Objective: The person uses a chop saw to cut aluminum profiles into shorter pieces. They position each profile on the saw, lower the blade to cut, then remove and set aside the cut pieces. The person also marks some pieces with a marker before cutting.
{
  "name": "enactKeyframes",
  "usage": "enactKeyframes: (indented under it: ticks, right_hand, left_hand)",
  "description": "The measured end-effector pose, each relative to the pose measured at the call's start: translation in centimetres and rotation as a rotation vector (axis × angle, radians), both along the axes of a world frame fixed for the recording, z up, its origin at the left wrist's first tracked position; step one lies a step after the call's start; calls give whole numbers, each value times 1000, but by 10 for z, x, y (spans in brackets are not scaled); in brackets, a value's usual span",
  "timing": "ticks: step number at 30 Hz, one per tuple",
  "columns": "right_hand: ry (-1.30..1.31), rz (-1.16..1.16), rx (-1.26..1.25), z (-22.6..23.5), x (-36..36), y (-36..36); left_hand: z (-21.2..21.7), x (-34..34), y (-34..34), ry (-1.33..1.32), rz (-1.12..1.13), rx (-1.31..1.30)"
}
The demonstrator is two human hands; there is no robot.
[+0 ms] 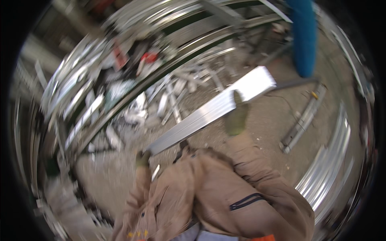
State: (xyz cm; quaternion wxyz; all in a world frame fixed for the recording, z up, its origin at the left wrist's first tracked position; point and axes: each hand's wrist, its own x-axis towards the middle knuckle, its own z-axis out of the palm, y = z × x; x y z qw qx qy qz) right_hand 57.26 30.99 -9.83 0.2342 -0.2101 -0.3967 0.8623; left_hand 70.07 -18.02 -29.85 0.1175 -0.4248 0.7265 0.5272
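Observation:
A long silvery aluminium profile [197,120] slants across in front of my body, its far right end glaring white. My right hand [236,114], in an olive glove, is closed round the profile's near edge, right of its middle. At the lower left end of the profile, my left hand [142,159], also in a dark glove, is closed on it; motion blur hides its separate fingers. The profile is held above the floor [257,142], tilted up toward the right.
Left and ahead stands a rack [132,96] with many long metal profiles. White and silvery offcuts [138,110] and a red thing [149,57] lie about it. A blue upright thing [304,40] is at upper right. More metal strips [325,172] lie at right, near a narrow bar [302,120].

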Motion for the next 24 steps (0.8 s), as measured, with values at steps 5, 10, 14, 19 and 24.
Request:
enactKeyframes:
  ticks: [5, 10, 14, 19, 24]
  right_hand:
    - [-155, 183, -4, -64, 7, -21]
    - [-361, 367, -98, -103, 31, -97]
    - [-489, 517, -194, -113, 29, -147]
    - [-660, 793, 153, -128, 4, -177]
    - [-617, 881, 422, -145, -16, -222]
  left_hand:
    - [102, 9, 69, 193, -467, -307]
    - [181, 5, 128, -16, -969, -347]
    - [183, -2, 103, -178, -914, -210]
    - [159, -9, 55, -209, -854, -41]
    - [123, -5, -38, -230, -731, 63]
